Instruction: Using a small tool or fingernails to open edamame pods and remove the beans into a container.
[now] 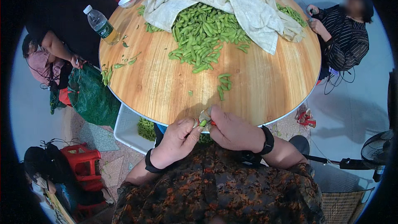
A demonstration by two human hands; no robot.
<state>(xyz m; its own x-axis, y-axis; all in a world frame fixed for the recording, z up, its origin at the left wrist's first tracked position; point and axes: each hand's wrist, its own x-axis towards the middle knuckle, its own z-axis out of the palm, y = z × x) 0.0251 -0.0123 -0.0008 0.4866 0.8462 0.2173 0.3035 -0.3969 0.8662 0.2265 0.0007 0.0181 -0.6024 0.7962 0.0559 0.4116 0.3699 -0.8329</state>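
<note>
At the near edge of a round wooden table (pixel 149 93), my left hand (pixel 178 140) pinches a green soybean pod (pixel 203 123) between thumb and fingers. My right hand (pixel 233 129) is close against its right side, fingers curled; light wrappings show on fingertips of both hands. Whether the right fingers also grip the pod is hidden. A short row of loose pods (pixel 224 84) lies just beyond my hands. Farther back, a large heap of green pods (pixel 199 37) is partly covered by a pale cloth (pixel 258 15).
A plastic bottle (pixel 104 28) and a white bowl (pixel 127 0) stand at the table's left. Below are a white crate (pixel 132 130) and a green mesh sack (pixel 93 96). Other people sit left and right. Red stools (pixel 80 161) are lower left; a fan (pixel 377 149) is at right.
</note>
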